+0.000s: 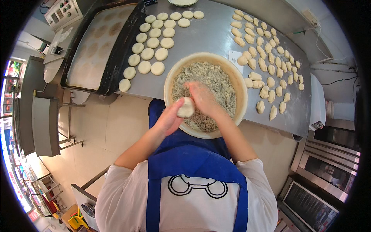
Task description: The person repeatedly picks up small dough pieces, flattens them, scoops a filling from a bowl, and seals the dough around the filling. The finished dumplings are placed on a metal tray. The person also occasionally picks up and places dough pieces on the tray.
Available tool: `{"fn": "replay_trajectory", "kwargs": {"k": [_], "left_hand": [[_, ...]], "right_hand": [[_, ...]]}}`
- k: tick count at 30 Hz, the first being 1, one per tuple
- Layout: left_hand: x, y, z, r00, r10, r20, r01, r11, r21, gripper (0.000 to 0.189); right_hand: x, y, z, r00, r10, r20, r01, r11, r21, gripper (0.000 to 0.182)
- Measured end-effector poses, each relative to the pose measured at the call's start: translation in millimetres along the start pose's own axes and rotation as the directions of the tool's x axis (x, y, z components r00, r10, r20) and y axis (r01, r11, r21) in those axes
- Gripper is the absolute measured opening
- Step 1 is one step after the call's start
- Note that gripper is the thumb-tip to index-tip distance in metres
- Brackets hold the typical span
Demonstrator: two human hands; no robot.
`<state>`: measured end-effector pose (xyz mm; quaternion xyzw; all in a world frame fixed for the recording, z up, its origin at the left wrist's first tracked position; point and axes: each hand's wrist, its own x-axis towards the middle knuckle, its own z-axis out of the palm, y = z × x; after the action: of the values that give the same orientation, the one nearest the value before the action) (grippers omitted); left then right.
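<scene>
A pale round piece of dough (185, 107) rests in my left hand (171, 117), above the near-left rim of a large round bowl (242, 95). The bowl holds a crumbly grey-green and cream filling (216, 76). Just right of the dough, my right hand (203, 97) is over the filling, slightly blurred; whether its fingers hold any filling cannot be told. Flattened round dough pieces (158, 68) lie in rows on the metal table, left of the bowl. Many irregular dough lumps (271, 82) are spread on the table to its right.
A black-rimmed baking tray (97, 49) with a browned, spotted sheet stands at the table's left end. The steel table (207, 32) carries a white paper (235, 59) beside the bowl. Ovens (327, 171) stand at lower right. Part of another bowl (183, 3) shows at the far edge.
</scene>
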<state>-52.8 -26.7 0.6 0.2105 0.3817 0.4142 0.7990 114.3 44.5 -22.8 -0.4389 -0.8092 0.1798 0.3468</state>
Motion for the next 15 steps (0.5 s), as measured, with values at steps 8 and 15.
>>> {"fn": "replay_trajectory", "kwargs": {"k": [8, 15], "left_hand": [[8, 15, -26, 0.994, 0.028, -0.101, -0.034, 0.998, -0.053, 0.044], [8, 15, -27, 0.998, 0.02, -0.055, -0.027, 0.992, -0.127, 0.038]], "right_hand": [[18, 67, -1, 0.993, 0.031, 0.117, 0.068, 0.659, -0.749, 0.039], [18, 64, -26, 0.995, -0.086, 0.05, 0.099, 0.868, -0.487, 0.034]]}}
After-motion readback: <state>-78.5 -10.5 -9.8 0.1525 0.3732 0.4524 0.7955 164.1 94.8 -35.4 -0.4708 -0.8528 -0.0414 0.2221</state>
